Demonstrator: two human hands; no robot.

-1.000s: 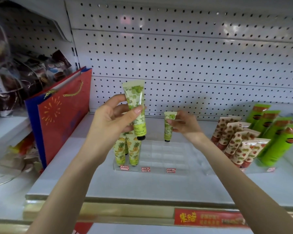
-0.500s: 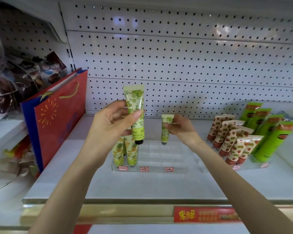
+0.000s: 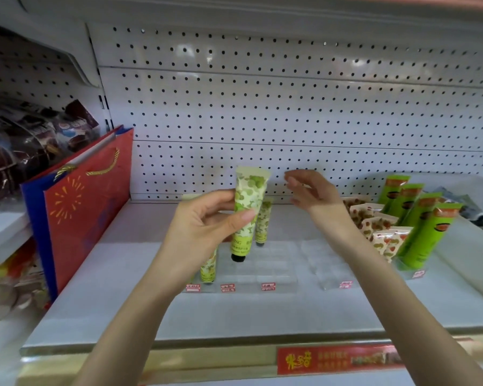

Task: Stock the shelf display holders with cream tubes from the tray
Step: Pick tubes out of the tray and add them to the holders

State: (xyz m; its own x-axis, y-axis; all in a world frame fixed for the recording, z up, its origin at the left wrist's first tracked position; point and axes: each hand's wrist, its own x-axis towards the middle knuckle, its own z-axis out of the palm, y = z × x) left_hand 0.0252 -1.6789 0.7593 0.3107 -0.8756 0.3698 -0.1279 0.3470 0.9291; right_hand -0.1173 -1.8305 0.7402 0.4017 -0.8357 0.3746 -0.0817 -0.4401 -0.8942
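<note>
A red gift bag [image 3: 87,207] stands at the shelf's left end. Next, the left hand [image 3: 204,221] pinches a green-patterned cream tube [image 3: 248,207], cap down, over the clear display holder [image 3: 276,263]. Just behind it, a second tube [image 3: 263,221] stands in the holder's back row. The right hand [image 3: 313,190] hovers loose-fingered and holds nothing, left of the strawberry-print tubes [image 3: 374,221].

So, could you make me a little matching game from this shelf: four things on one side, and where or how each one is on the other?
Things
1. left hand
2. right hand
3. red bag
4. green tubes

States
a. open, holding nothing
b. stands at the left end of the shelf
c. grips a tube, cap down
d. lean in a row at the far right

Pairs: 1-c, 2-a, 3-b, 4-d
</note>
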